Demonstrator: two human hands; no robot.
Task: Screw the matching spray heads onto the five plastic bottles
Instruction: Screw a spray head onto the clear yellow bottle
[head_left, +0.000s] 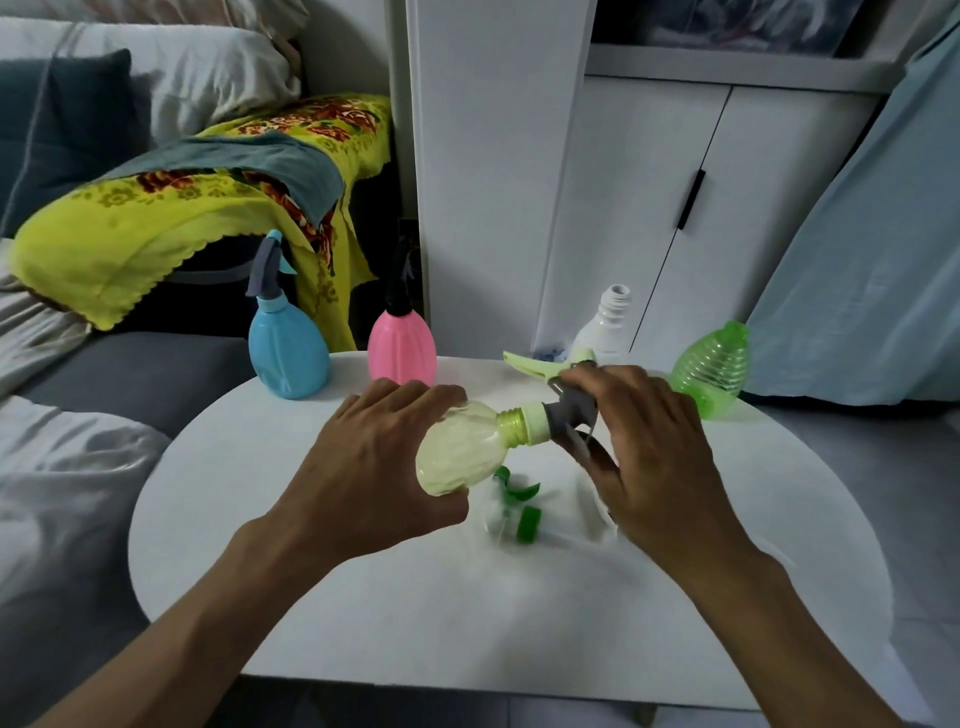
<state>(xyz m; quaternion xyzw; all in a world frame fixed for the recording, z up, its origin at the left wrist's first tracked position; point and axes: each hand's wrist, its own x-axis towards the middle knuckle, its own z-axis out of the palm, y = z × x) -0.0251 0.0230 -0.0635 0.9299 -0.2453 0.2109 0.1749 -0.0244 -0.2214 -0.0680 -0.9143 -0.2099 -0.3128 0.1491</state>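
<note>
Left hand (363, 467) grips a tilted pale-yellow bottle (460, 452); right hand (649, 447) clasps its grey spray head (569, 413), trigger largely hidden.

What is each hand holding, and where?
Left hand grips the yellow bottle by its body; right hand holds the grey spray head at the bottle's neck.

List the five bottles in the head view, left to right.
Blue bottle → pink bottle → yellow bottle, held in the hands → white bottle → green bottle.
</note>
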